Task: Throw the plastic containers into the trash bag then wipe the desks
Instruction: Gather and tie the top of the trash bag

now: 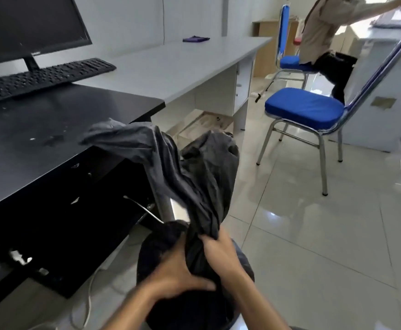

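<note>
A black trash bag stands in front of me beside the black desk, its loose top rising above a gathered neck. My left hand grips the bag's full lower part just below the neck. My right hand pinches the twisted plastic at the neck. One flap of the bag hangs over the black desk's edge. No plastic containers show outside the bag. A purple cloth lies far back on the grey desk.
A monitor and a keyboard sit on the black desk. Two blue chairs stand on the glossy tiled floor to the right. A person in a beige top is near the far chair.
</note>
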